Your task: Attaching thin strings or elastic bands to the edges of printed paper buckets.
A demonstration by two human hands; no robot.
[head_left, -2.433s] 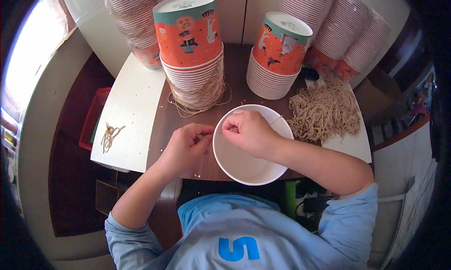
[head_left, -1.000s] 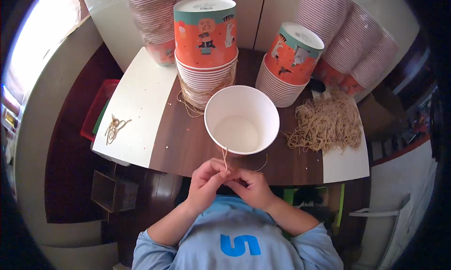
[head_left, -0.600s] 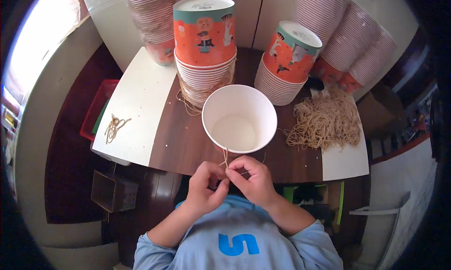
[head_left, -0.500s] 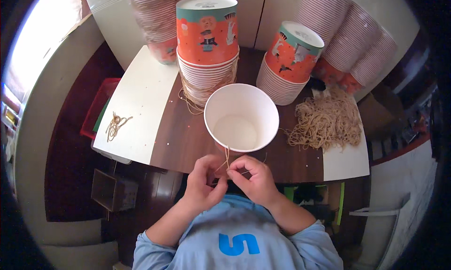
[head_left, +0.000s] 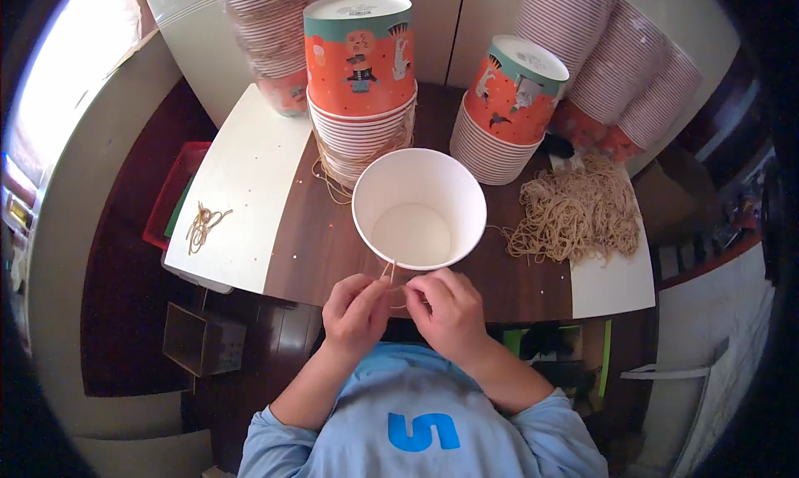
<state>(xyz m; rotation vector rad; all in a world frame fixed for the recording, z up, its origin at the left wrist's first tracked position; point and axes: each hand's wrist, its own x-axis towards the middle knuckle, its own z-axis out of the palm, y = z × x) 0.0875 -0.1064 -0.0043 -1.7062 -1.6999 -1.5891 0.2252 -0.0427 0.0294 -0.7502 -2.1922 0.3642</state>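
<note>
A dark brown wooden desk [head_left: 308,245] fills the middle, with a white board [head_left: 241,195] lying over its left part and another white sheet [head_left: 612,287] at its right edge. Behind it stand pale cream cabinet doors [head_left: 466,29]. The floor [head_left: 125,312] is dark brown. A red tray [head_left: 175,191] sits low at the desk's left, and a small brown box [head_left: 204,341] stands on the floor below it. Bright daylight comes in at the upper left [head_left: 75,54], along a pale curved wall [head_left: 71,295].

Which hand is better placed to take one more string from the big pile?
Probably the right hand: the string pile lies on its side, beyond the white cup.
</note>
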